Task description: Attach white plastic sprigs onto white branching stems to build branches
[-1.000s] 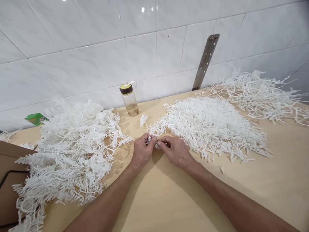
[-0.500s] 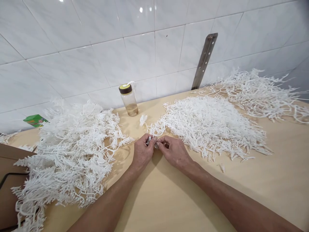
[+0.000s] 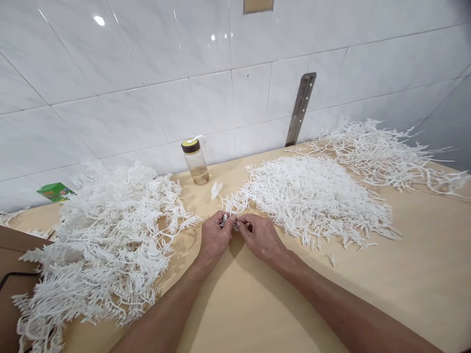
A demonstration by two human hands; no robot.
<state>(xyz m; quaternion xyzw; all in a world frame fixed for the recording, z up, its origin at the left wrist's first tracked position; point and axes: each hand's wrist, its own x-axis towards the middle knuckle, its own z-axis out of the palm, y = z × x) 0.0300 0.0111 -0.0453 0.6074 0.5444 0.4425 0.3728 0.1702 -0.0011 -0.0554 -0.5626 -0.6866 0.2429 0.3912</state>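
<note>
My left hand is closed around a small silvery metal piece, whose kind I cannot make out. Close against it, my right hand is pinched, thumb and fingertips meeting at the left fingertips; whatever it grips is too small to name. White branching plastic-like strands lie just beyond both hands. On the right spreads a heap of short white sprigs. A taller pile of white branched sprigs fills the left side of the table.
A clear bottle with a dark and yellow lid stands near the tiled wall. Longer white branches lie at the back right. A metal bracket leans there. At the left are a green packet and a brown box.
The view has tilted up slightly, so everything sits a little lower in the picture. Both hands stay together at the same spot, with only small finger movement.
</note>
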